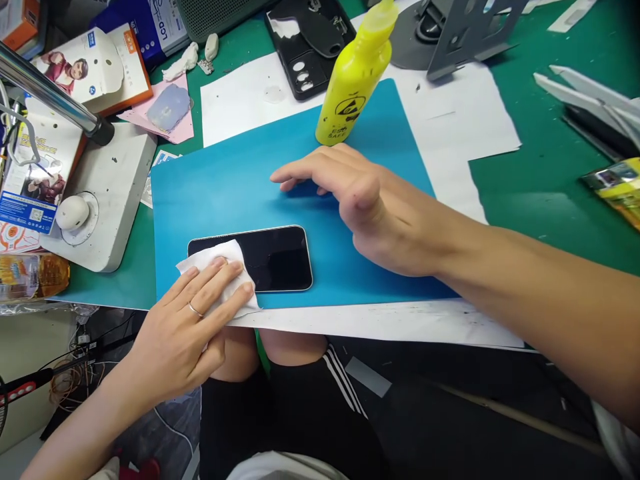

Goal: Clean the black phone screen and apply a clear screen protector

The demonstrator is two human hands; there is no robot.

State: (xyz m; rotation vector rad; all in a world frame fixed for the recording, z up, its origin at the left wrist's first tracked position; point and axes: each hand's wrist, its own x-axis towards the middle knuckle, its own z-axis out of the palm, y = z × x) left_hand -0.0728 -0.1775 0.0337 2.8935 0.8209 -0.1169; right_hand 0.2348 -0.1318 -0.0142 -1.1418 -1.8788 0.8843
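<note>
A smartphone (283, 260) with a dark screen lies face up on a blue mat (215, 193). Over its left end, my left hand (195, 327) presses a white wipe (227, 257) flat with the fingers stretched out, a ring on one of them. The wipe covers the lower left corner of the phone and hangs past its edge. My right hand (360, 207) hovers above the mat to the right of the phone, fingers extended and nothing in them. Just behind it stands a yellow squeeze bottle (353, 83) marked ESD SAFE, upright on the mat.
A black phone case (305, 47) lies behind the mat, beside a dark metal stand (465, 33). White tweezers (595, 100) are at the right. On the left are a white lamp base (110, 200) and several boxes. The table's front edge runs below the phone.
</note>
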